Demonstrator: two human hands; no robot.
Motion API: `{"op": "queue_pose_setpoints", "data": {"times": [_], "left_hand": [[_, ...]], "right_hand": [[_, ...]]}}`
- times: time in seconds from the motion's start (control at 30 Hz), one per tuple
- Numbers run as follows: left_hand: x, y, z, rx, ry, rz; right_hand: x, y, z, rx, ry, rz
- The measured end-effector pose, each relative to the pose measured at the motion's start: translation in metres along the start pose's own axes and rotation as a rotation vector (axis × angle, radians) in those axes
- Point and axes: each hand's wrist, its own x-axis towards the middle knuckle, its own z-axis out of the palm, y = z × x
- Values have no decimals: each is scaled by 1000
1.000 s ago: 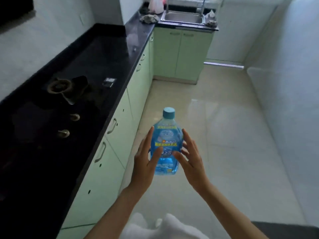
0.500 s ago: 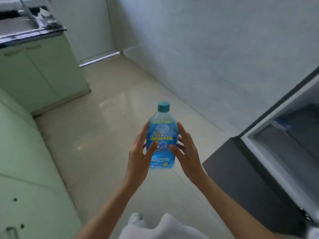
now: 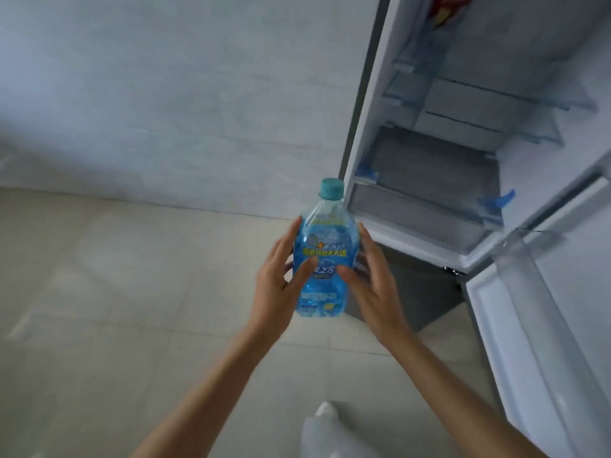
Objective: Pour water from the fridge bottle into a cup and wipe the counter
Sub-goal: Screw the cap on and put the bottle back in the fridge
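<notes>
A clear blue bottle [image 3: 322,259] with a teal cap and a blue and yellow label stands upright in the air at the centre of the head view. My left hand [image 3: 279,282] presses its left side and my right hand [image 3: 372,279] presses its right side, thumbs across the label. The bottle is held just left of the open fridge [image 3: 439,180], below its lowest shelf level. No cup and no counter are in view.
The fridge interior shows several bare shelves and a drawer; something red sits at its top. Its open door [image 3: 535,325] with a clear door bin stands at the right. A pale tiled wall [image 3: 165,94] and beige floor tiles [image 3: 115,309] fill the left.
My view has swung right from the black counter and green cabinets to the open fridge. Both hands have kept the bottle upright in front of me.
</notes>
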Motion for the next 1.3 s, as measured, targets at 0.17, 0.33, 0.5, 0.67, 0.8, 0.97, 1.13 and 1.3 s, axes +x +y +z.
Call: {"op": "queue_pose_setpoints", "data": {"times": [0.17, 0.33, 0.5, 0.67, 0.8, 0.97, 1.13, 1.3], "left_hand": [[49, 4, 58, -57, -140, 4], [95, 8, 116, -55, -242, -6], [134, 5, 163, -102, -328, -19], [175, -2, 195, -110, -412, 6], [217, -2, 216, -100, -480, 51], [278, 5, 238, -152, -557, 133], [342, 31, 256, -182, -612, 237], [390, 62, 277, -201, -618, 340]], "right_hand": [[27, 10, -56, -40, 146, -29], [55, 22, -113, -98, 244, -44], [82, 32, -158, -142, 312, -27], [111, 41, -190, -157, 394, -29], [143, 42, -209, -184, 451, -59], [191, 30, -230, -228, 532, -133], [241, 6, -251, -259, 622, -212], [283, -21, -276, -299, 666, -293]]}}
